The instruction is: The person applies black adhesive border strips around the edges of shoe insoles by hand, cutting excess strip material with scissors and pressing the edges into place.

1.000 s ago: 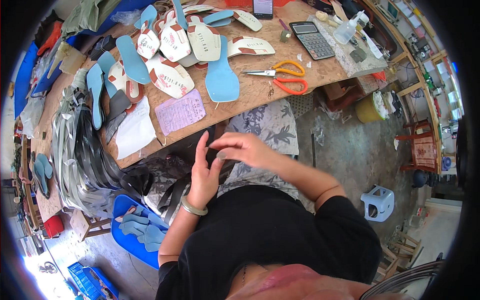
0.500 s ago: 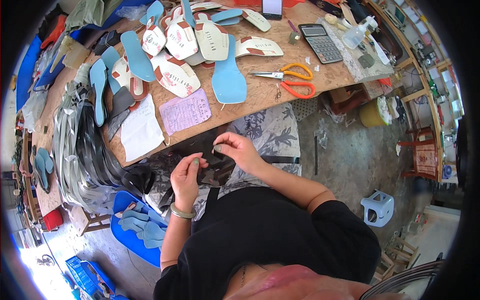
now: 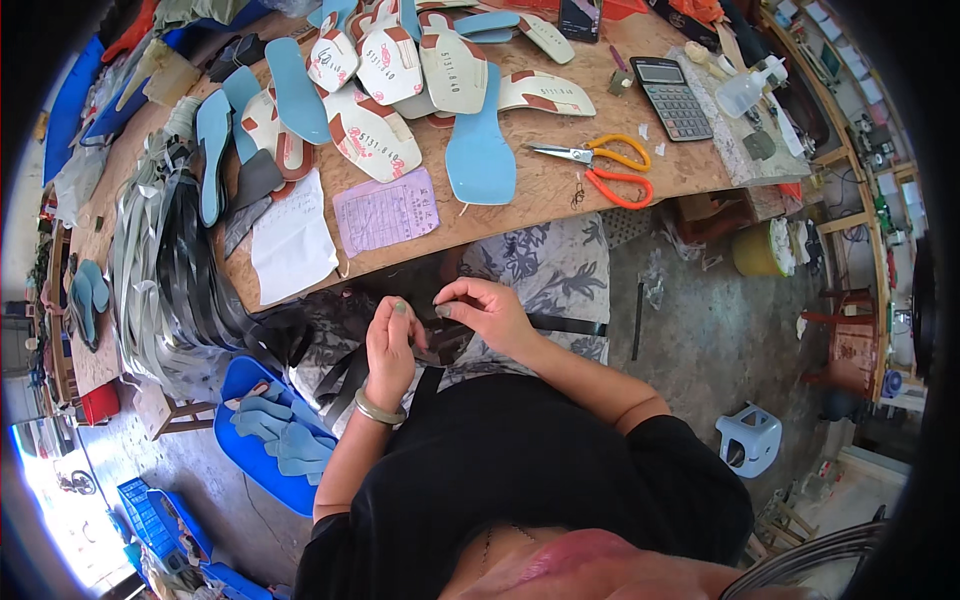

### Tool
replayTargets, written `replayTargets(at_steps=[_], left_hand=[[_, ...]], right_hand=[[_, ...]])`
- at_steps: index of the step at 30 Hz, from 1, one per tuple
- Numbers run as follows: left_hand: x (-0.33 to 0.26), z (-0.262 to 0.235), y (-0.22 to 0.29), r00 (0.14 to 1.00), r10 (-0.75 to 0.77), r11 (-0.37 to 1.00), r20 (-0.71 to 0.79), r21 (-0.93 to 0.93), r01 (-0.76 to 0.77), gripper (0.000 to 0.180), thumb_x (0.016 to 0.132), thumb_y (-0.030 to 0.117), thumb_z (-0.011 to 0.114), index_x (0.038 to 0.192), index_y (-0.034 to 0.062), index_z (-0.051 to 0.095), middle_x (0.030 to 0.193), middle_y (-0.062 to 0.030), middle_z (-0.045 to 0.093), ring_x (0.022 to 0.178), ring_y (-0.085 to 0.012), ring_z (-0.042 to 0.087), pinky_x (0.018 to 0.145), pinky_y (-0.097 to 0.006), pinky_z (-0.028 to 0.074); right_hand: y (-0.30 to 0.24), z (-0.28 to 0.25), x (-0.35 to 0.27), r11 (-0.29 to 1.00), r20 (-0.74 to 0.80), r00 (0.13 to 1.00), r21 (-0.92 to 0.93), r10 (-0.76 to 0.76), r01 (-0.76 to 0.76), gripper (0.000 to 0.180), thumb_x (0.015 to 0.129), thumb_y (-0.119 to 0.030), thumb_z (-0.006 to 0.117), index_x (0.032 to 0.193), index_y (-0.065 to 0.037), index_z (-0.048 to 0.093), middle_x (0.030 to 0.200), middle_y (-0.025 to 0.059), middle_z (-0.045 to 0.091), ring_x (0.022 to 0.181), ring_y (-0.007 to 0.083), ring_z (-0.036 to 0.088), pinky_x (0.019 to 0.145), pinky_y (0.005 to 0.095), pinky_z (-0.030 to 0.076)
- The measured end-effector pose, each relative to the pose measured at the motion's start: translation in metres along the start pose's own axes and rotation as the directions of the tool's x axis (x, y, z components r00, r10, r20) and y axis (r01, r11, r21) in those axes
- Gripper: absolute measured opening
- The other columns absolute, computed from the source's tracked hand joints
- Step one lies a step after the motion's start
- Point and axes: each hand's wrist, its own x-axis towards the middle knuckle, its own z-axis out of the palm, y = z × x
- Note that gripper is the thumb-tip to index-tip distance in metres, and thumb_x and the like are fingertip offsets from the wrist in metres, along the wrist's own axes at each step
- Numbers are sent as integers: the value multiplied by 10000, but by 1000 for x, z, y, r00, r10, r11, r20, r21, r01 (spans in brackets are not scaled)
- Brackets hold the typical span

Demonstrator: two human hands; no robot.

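Note:
Over my lap, just off the table edge, my two hands work a short gap apart. My left hand [image 3: 391, 348], with a bangle [image 3: 380, 407] on its wrist, has its fingers bent and closed. My right hand [image 3: 492, 317] pinches thumb against fingertips. Whatever either hand holds is too small or dark to make out. Dark strips lie beneath them, and a black strap [image 3: 566, 324] crosses my patterned lap beside the right wrist. On the table in front are a purple printed slip [image 3: 386, 214], a white paper sheet [image 3: 292, 240] and orange-handled scissors [image 3: 568, 154].
Blue and white shoe insoles [image 3: 481, 165] are heaped on the wooden table [image 3: 560, 205]. A calculator [image 3: 672, 103] lies to the right. Long grey and black strips [image 3: 180, 270] hang at the left edge. Below them a blue bin [image 3: 232, 430] holds more pieces. A plastic stool [image 3: 750, 438] stands right.
The view has turned slightly, so the table things sit farther right. My left hand has turned, its fingers now more curled. My right hand keeps its pinch.

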Motion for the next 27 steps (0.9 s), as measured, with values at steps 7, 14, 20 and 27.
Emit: replayTargets(at_steps=[7,14,20,27], left_hand=[[5,-15,-7,985,-2,949,170,310,-52,88,952,71,501,988,0,539,829,-76,565,724,-128,575,660,-225,449],[10,-17,52,910,406,904,85,110,-413,422,826,51,647,1198,31,448,1159,-126,485,1004,-223,571,850,-337,460],[-26,45,174,553,818,419,157,-822,-387,380,916,392,606,1046,83,427,1019,-66,441,903,-274,601,709,-431,460],[-28,27,193,354,898,361,261,-896,-256,221,948,162,566,1009,40,392,1044,-102,418,803,-301,670,723,-524,461]], right_hand=[[-6,3,-3,999,55,998,5,34,-34,124,885,-70,633,994,-12,650,854,-4,654,772,41,575,694,203,467],[-7,7,-5,993,51,995,77,88,-92,123,900,-86,624,1001,-19,644,855,1,655,776,43,582,688,205,469],[-11,11,-9,991,91,988,48,122,-127,129,899,-94,637,1001,-15,634,898,-22,618,800,26,549,704,182,439],[-2,11,-15,1000,51,998,-7,31,-30,137,887,-132,656,979,-30,653,784,-38,609,695,20,507,629,193,415]])
